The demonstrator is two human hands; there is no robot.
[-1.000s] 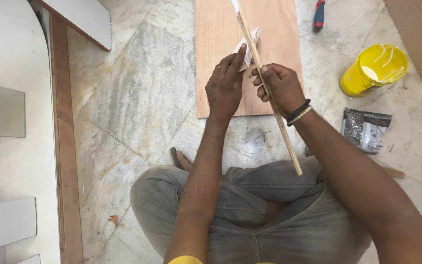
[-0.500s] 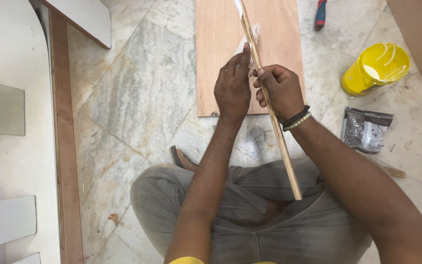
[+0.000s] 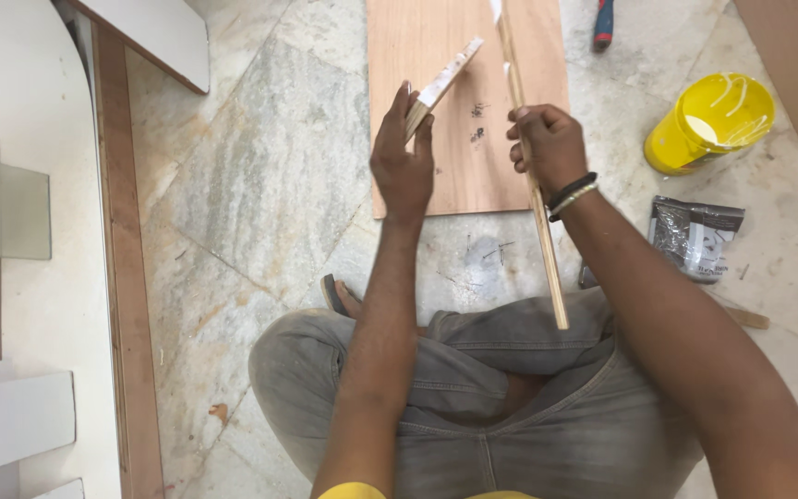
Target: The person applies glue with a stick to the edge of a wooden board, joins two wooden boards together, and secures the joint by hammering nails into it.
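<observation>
My right hand [image 3: 547,146] grips a long thin wooden strip [image 3: 536,194] that runs from the top edge down to my lap. My left hand [image 3: 402,162] holds a small flat wooden piece [image 3: 441,83] with white glue on its edge, lifted apart from the strip and tilted. Both hands hover over a rectangular plywood board [image 3: 459,157] lying on the marble floor. I sit cross-legged in grey trousers.
A yellow glue tub [image 3: 708,125] stands at the right, with a silver packet [image 3: 695,238] below it. A red-handled tool [image 3: 604,23] lies at the top. White panels [image 3: 11,305] and a brown wooden edge strip [image 3: 126,277] line the left side.
My hands have parted: the left hand has moved left with the small wooden piece, away from the strip. The right hand still holds the strip.
</observation>
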